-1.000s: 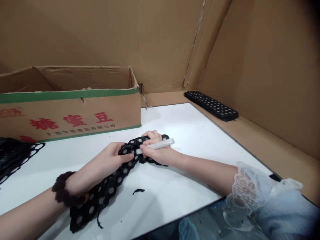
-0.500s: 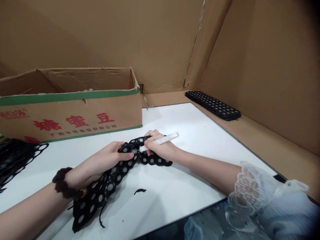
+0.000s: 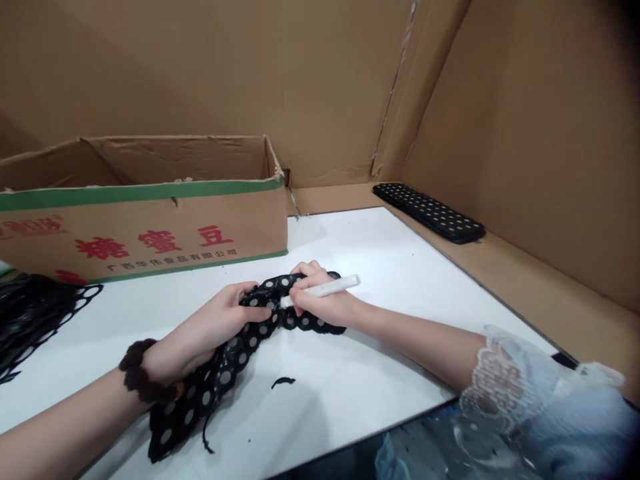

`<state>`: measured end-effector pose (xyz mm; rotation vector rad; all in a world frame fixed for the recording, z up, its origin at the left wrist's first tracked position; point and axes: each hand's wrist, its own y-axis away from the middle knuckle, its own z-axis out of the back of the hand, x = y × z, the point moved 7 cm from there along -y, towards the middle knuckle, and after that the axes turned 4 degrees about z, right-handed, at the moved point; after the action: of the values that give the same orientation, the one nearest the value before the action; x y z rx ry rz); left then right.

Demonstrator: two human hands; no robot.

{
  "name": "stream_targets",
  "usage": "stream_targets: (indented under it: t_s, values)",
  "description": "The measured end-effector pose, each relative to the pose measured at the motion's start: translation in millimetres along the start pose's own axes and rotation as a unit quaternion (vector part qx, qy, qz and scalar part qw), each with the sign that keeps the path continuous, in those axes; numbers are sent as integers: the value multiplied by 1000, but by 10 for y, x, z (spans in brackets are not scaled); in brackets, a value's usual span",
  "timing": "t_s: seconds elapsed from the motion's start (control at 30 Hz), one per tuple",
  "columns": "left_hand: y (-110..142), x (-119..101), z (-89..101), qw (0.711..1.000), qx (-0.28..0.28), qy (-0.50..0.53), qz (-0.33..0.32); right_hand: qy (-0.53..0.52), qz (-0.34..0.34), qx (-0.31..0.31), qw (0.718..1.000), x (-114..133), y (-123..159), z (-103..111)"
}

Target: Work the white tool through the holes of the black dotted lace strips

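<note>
My left hand pinches a black rubbery sheet with white dots, its thumb on top near the middle of the sheet. One end of the sheet hangs down towards me under my left wrist, with a thin black strand trailing from it. In my right hand is a white pen-shaped tool, held like a pencil. Its tip meets the sheet just right of my left thumb; the exact tip is too small to make out. My right fingers rest over the sheet's far end.
A tangle of black perforated scrap lies at the left, before an open cardboard box. A small black sliver lies on the white board. Stacked dotted black sheets sit by the right cardboard wall.
The white tool's back end has lifted, then dipped again, as my right hand shifts slightly. The whole scene has slid a little to the right. My left hand keeps its hold on the sheet.
</note>
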<state>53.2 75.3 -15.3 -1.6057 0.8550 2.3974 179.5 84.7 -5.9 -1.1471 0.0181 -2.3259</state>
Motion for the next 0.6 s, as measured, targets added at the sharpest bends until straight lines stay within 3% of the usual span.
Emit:
stream_targets:
  t_s: [0.17,0.3,0.6]
  values:
    - [64,-38,-17,997,-57,-32,-35,104,20,-36,994,61,17,-74]
    - [100,-106,-22,993,-81,-73,-54,124,28,-58,990,97,27,-64]
    - [-43,-33,95,987,-53,-147,-34,-46,-31,-31,998,-23,-10,50]
